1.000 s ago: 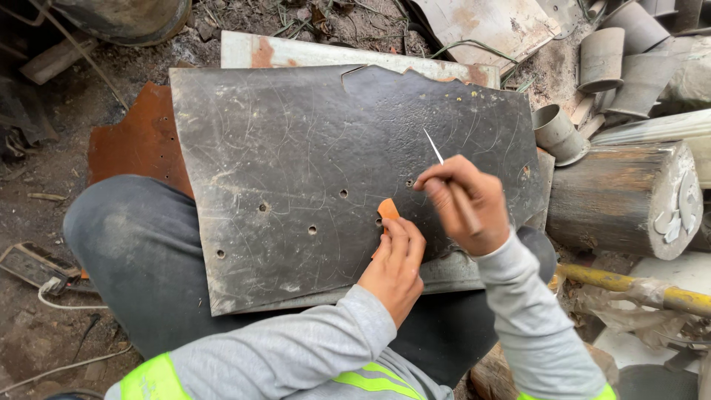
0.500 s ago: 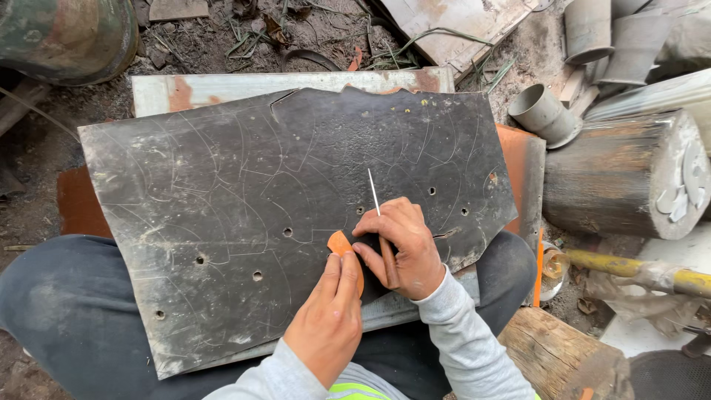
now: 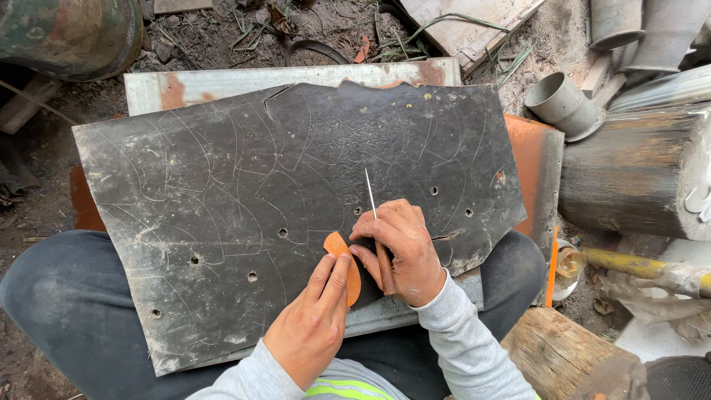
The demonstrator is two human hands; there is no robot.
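Bare dirt ground (image 3: 67, 185) strewn with dry stalks and scrap surrounds a seated person whose dark-trousered lap carries the work. Across the knees lies a large dark sheet (image 3: 244, 185), dull black, scuffed, punched with small round holes and covered with thin scratched curves. Under it, a pale metal plate (image 3: 222, 83) with rust patches sticks out along the far edge, and a rusty orange plate (image 3: 535, 163) shows at the right side. The left hand (image 3: 311, 326) lies flat on the near part of the sheet, its fingers (image 3: 335, 278) pressed together and stretched over a small orange template (image 3: 339, 248), holding it down against the sheet. The right hand (image 3: 400, 248) sits just beside it, touching the template's right edge, its fingers (image 3: 370, 233) curled and pinching a thin metal scriber (image 3: 370, 194) whose brown handle runs under the palm and whose pale shaft points away from the body. Grey pipe pieces (image 3: 563, 104) lie on the ground to the right, next to a thick weathered log (image 3: 629, 178). A yellow-handled tool (image 3: 629, 263) lies below that log, and another wooden block (image 3: 570, 355) rests near the right knee.
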